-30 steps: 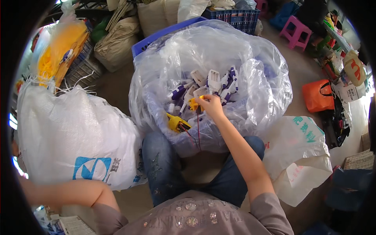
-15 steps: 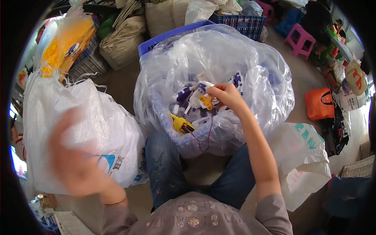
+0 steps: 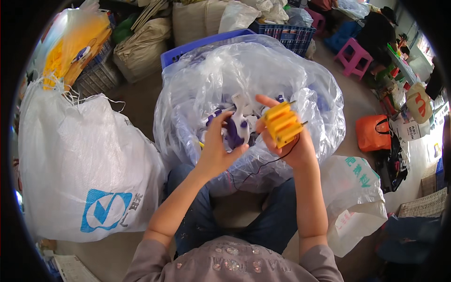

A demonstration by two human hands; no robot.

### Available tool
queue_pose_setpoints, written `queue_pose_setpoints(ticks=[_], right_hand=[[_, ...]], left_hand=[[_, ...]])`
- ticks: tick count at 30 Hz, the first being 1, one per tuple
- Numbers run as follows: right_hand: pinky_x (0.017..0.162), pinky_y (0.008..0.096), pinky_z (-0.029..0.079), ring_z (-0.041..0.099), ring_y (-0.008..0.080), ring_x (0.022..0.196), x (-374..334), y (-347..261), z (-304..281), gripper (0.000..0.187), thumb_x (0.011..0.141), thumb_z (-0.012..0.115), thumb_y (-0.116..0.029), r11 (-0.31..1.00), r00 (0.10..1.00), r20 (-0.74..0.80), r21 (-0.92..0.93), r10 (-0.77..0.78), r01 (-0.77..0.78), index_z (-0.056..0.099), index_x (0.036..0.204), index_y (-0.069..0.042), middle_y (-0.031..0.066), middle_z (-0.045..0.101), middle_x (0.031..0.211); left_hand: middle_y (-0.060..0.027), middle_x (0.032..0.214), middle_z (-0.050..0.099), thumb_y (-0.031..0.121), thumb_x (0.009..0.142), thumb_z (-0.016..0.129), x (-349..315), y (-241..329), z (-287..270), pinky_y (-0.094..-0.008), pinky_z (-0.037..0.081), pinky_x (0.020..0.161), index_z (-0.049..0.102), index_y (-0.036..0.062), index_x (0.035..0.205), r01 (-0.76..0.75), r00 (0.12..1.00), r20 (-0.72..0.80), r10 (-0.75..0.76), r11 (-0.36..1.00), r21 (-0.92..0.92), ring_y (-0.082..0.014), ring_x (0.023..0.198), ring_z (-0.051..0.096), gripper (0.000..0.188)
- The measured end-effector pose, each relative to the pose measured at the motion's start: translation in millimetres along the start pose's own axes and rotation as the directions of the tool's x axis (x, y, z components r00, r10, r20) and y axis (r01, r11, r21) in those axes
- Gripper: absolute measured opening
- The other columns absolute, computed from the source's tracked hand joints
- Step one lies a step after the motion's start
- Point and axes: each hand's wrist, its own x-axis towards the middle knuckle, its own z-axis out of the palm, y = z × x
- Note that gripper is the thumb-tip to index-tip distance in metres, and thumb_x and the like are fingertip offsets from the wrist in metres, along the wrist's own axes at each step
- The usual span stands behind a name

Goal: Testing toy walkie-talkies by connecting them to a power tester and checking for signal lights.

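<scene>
Casing (image 3: 240,126), purple and white, is pinched in our left hand (image 3: 217,149), long axis pointing away from us; just right of it, our right hand (image 3: 299,149) holds a yellow ribbed part (image 3: 283,124) over the clear plastic bag (image 3: 202,70).

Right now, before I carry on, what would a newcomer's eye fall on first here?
Probably the bright yellow part in the right hand, just right of the picture's middle. Beside it, the left hand holds a white-and-purple piece in front of the big spread of clear plastic sheeting. Toward the right side, an orange bag and a pink stool also stand out.
</scene>
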Motion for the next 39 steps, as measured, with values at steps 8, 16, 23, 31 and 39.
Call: queue_pose_setpoints(ticks=[8, 16, 23, 31, 39], right_hand=[[0.062, 0.0239, 0.045, 0.053, 0.0129, 0.073, 17.6, 25.8, -1.6, 0.026, 0.086, 0.042, -0.019, 0.97, 0.844, -0.511, -0.24, -0.16, 0.039, 0.049, 0.109, -0.008, 0.0028, 0.052, 0.084], [0.061, 0.0214, 0.039, 0.047, 0.0068, 0.068, 41.8, 91.0, -26.1, 0.013, 0.087, 0.051, -0.012, 0.485, 0.866, -0.261, -0.874, -0.426, -0.025, 0.054, 0.084, 0.0, 0.0014, 0.054, 0.073], [0.053, 0.0317, 0.042, 0.055, 0.0235, 0.053, 43.6, 115.1, -38.1, 0.014, 0.088, 0.049, -0.013, 0.246, 0.924, -0.18, -0.964, -0.338, -0.098, 0.05, 0.082, -0.001, 0.0136, 0.053, 0.061], [0.045, 0.0377, 0.039, 0.052, 0.0337, 0.048, 45.5, 126.4, -45.0, 0.012, 0.083, 0.054, -0.011, -0.031, 0.871, -0.036, -0.998, -0.49, -0.058, 0.05, 0.074, -0.003, 0.0155, 0.05, 0.055], [0.047, 0.0382, 0.04, 0.054, 0.0337, 0.051, 38.8, 112.7, -46.8, 0.011, 0.082, 0.054, -0.014, 0.171, 0.937, -0.074, -0.985, -0.343, -0.015, 0.053, 0.079, -0.003, 0.0156, 0.052, 0.057]], left_hand=[[-0.0148, 0.116, 0.056, 0.036, 0.09, 0.05, 16.4, -17.4, -19.4, -0.041, 0.042, 0.092, 0.044, 0.0033, 0.126, 0.665, 0.7, 0.671, -0.244, -0.118, -0.737, -0.0279, 0.107, 0.054, 0.05], [-0.0053, 0.1, 0.062, 0.061, 0.086, 0.041, 17.3, -56.3, -6.4, -0.0342, 0.051, 0.075, 0.057, 0.0103, 0.109, 0.763, 0.493, 0.632, -0.597, -0.052, -0.645, -0.0191, 0.087, 0.062, 0.058], [0.0, 0.091, 0.059, 0.049, 0.09, 0.048, 14.7, -57.9, -8.4, -0.0257, 0.046, 0.074, 0.058, 0.0117, 0.102, 0.742, 0.58, 0.497, -0.646, 0.166, -0.65, -0.0089, 0.083, 0.058, 0.04], [0.0017, 0.087, 0.058, 0.043, 0.092, 0.047, 3.4, -56.4, 5.1, -0.0254, 0.046, 0.07, 0.057, 0.0125, 0.1, 0.717, 0.531, 0.478, -0.7, 0.071, -0.693, -0.008, 0.08, 0.057, 0.034], [0.0011, 0.091, 0.059, 0.044, 0.09, 0.049, 6.3, -45.9, 0.8, -0.0257, 0.047, 0.07, 0.057, 0.0124, 0.103, 0.752, 0.485, 0.498, -0.719, 0.051, -0.657, -0.0092, 0.082, 0.057, 0.035]])
